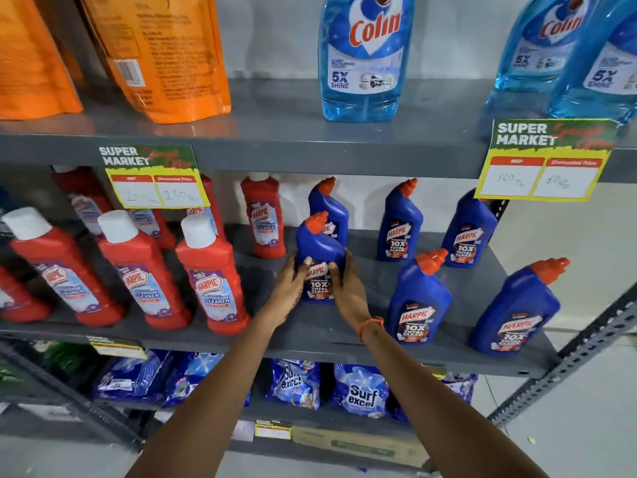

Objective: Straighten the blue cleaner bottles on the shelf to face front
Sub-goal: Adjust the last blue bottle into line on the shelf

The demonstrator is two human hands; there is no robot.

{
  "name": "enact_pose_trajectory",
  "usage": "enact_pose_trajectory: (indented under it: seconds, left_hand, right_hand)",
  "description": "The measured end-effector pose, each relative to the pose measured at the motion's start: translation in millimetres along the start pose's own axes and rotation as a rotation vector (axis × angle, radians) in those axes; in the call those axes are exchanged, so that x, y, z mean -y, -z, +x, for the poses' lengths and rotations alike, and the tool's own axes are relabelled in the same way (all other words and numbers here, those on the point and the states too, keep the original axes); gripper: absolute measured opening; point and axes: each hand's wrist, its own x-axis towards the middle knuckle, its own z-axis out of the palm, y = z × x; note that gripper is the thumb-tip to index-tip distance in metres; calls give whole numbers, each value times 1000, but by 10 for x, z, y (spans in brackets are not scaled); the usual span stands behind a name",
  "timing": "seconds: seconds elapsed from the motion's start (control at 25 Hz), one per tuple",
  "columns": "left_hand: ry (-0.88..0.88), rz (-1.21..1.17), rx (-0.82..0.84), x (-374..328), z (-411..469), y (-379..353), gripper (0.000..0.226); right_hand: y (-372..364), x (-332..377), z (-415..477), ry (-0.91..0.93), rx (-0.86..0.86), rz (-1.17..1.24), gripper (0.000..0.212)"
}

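Several dark blue Harpic cleaner bottles with orange caps stand on the grey middle shelf point(310, 334). One blue bottle point(319, 246) stands upright in the middle with its label facing me. My left hand point(289, 288) grips its left side and my right hand point(348, 288) grips its right side, thumbs on the label. Another blue bottle point(331, 208) stands right behind it. Two more point(400, 224) point(468, 232) stand at the back right, and two point(418, 298) point(517, 312) stand at the front right, labels forward.
Red Harpic bathroom cleaner bottles point(210, 274) fill the shelf's left half. Light blue Colin bottles point(365, 53) and orange pouches point(162, 53) stand on the shelf above. Yellow price tags point(541, 163) hang from its edge. Surf Excel packs point(360, 391) lie on the shelf below.
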Motion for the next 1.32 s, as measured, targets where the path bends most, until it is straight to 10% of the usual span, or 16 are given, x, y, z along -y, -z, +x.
enact_pose_trajectory:
  seconds: [0.84, 1.12, 1.32]
  left_hand:
    - [-47, 376, -23, -142, -805, 84, 37]
    - [97, 1282, 34, -995, -1156, -181, 33]
    - [-251, 1419, 194, -2388, -1426, -553, 23]
  right_hand:
    - [9, 34, -738, -8, -29, 49, 50]
    - [735, 850, -835, -90, 449, -680, 34]
    - [1699, 2174, -1099, 270, 449, -1132, 20]
